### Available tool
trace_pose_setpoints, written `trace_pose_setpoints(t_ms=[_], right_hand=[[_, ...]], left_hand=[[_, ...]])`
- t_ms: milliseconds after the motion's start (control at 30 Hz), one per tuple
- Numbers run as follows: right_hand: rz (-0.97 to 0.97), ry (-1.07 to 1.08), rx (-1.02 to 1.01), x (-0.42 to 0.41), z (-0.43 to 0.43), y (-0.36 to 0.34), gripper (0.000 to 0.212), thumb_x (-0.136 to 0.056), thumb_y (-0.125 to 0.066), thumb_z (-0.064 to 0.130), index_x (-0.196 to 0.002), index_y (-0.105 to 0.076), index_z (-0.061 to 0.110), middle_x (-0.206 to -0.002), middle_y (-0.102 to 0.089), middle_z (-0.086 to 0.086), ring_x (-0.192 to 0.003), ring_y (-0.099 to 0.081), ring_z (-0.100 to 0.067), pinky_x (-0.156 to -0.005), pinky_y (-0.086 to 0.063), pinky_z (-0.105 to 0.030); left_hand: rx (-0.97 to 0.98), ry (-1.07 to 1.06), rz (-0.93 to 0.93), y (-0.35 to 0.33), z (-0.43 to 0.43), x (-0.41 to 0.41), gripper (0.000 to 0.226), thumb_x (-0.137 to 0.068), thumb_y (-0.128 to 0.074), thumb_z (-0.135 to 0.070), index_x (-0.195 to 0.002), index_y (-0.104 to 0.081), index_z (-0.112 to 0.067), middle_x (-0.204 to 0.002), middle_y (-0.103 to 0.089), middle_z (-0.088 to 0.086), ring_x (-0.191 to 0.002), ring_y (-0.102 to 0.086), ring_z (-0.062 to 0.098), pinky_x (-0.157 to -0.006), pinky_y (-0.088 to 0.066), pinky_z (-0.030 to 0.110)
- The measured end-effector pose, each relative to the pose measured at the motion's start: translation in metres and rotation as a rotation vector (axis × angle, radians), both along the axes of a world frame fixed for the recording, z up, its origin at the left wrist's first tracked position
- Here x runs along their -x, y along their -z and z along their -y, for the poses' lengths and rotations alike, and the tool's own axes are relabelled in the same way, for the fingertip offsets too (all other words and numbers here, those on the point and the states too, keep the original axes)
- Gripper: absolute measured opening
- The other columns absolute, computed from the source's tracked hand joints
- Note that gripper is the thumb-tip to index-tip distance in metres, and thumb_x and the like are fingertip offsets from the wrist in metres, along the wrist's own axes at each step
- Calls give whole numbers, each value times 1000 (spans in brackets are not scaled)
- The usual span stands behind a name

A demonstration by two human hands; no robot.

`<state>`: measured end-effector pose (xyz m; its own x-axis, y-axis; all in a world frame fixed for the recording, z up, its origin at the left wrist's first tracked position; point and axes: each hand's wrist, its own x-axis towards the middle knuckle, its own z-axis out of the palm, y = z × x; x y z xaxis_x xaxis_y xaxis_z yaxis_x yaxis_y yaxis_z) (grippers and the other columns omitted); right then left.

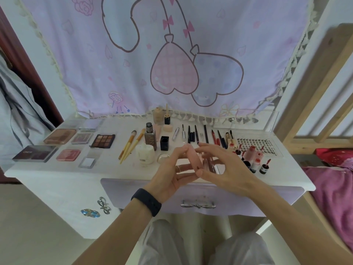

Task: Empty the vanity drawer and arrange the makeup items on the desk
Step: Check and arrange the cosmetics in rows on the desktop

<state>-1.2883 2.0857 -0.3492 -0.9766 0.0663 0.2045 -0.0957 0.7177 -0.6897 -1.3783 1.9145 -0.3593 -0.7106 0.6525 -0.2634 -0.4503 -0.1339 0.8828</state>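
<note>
I held the pink tube (193,159) pinched between left hand (172,175) and right hand (219,165) above the desk (57,169), and judged a slip could topple the little bottles (254,159) close beside my right hand.

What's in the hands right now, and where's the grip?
A pale pink tube-shaped makeup item, held upright above the desk's front edge. The left hand pinches its upper end; the right hand has its thumb at the lower end.
</note>
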Motion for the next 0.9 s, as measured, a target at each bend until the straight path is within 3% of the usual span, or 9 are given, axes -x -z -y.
trace_pose_setpoints(t_ms=[67,167,300,533,667,800,900], right_hand=[[8,0,73,0,1,0,50,-83,-79,40,-127,-55,39,-134,-58,23,-122,-56,4,-106,-48,-34],[7,8,189,1,0,-1,48,-83,-82,27,-123,-58,35,-119,-70,15,-113,-64,-3,-101,-51,-31],[16,22,320,1,2,-2,50,-84,-80,31,-130,-59,36,-112,-74,12,-102,-71,-7,-95,-55,-30],[-3,23,224,-1,6,6,54,-92,-63,51,-143,-52,39,-113,-73,20,-107,-67,0,-97,-54,-30],[-36,24,31,3,10,10,60,-97,-37,67,-151,-38,42,-99,-71,15,-96,-65,-2,-88,-55,-29],[-111,100,-140,6,20,14,64,-99,-19,64,-154,-35,36,-92,-62,22,-91,-52,4,-80,-37,-16],[-193,126,-145,10,23,15,58,-102,-20,50,-150,-44,28,-101,-59,28,-88,-53,5,-82,-38,-12]], left_hand=[[32,45,-20,-1,0,1,42,-95,-59,-45,-114,-69,-9,-96,-75,12,-92,-73,29,-85,-59,41],[65,79,-51,-2,3,3,50,-95,-59,-51,-120,-69,-8,-111,-73,16,-103,-71,35,-97,-54,49],[57,92,-180,3,7,3,56,-87,-72,-41,-131,-58,-10,-121,-70,13,-106,-71,34,-98,-54,46],[60,67,-297,5,5,-2,58,-84,-77,-40,-131,-59,-12,-115,-73,12,-105,-71,30,-101,-52,48],[15,-2,-325,5,-2,-9,45,-91,-69,-34,-131,-63,-14,-114,-74,9,-105,-72,27,-99,-54,43],[-21,-59,-318,6,-8,-16,45,-93,-66,-34,-133,-62,-14,-115,-74,5,-106,-72,23,-95,-57,36],[-38,-125,-316,8,-12,-21,47,-91,-64,-36,-130,-64,-11,-111,-75,8,-103,-73,24,-90,-58,33]])
